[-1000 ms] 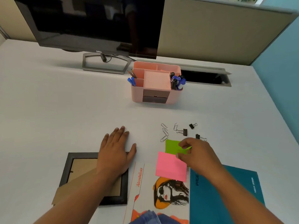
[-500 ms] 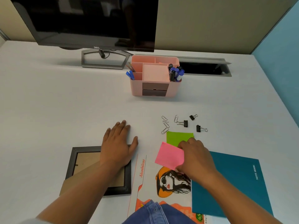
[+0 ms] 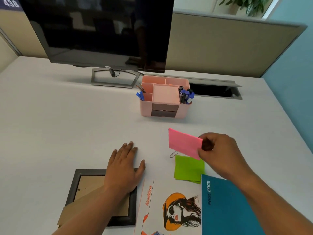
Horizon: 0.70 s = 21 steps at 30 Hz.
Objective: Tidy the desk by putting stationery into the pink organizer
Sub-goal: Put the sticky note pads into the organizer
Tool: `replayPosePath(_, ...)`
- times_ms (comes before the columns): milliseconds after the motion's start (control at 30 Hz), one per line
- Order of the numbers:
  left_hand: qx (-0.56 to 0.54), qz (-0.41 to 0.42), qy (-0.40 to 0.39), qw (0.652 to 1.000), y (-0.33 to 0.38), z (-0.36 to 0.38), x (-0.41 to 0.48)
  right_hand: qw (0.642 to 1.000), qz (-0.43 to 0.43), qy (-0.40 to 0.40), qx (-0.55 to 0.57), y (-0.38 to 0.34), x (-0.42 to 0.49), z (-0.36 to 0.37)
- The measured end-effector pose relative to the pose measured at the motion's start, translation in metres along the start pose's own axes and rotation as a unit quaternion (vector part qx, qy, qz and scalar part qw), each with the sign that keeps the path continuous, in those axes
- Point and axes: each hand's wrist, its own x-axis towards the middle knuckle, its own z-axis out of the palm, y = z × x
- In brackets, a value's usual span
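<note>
A pink sticky pad (image 3: pixel 183 143) is pinched by the right hand (image 3: pixel 218 153), the pink organizer (image 3: pixel 165 100) straight beyond; the left hand (image 3: pixel 124 168) is laid flat on the desk (image 3: pixel 67 124).

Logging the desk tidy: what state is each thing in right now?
Pink notes, in the air, pinched by right hand.
Green notes, flat on desk.
Organizer, upright, drawers shut, pens inside.
Paper clip, loose on desk.
Left hand, flat on frame corner.
Monitor, off.
</note>
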Motion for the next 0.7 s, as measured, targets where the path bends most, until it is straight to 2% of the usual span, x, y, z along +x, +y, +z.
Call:
replayPosePath(167,0.004,0.0,-0.004,1.0,-0.001,0.0,0.001,0.981,-0.126,0.143,0.024,-0.038,0.053,-0.054)
replayPosePath(267,0.002,0.0,0.001,1.0,-0.001,-0.001,0.001,0.96,-0.2,0.192,-0.024,-0.054,0.095,-0.073)
replayPosePath(433,0.001,-0.002,0.003,1.0,0.001,-0.002,0.001,0.92,-0.284,0.181,-0.199,-0.066,0.174,-0.07)
replayPosePath(600,-0.007,-0.006,0.0,1.0,0.002,-0.002,0.001,0.903,-0.278,0.127,-0.304,-0.062,0.218,-0.049)
replayPosePath(700,-0.013,-0.009,-0.003,1.0,0.002,-0.003,0.001,0.892,-0.282,0.136,-0.325,-0.057,0.229,-0.039)
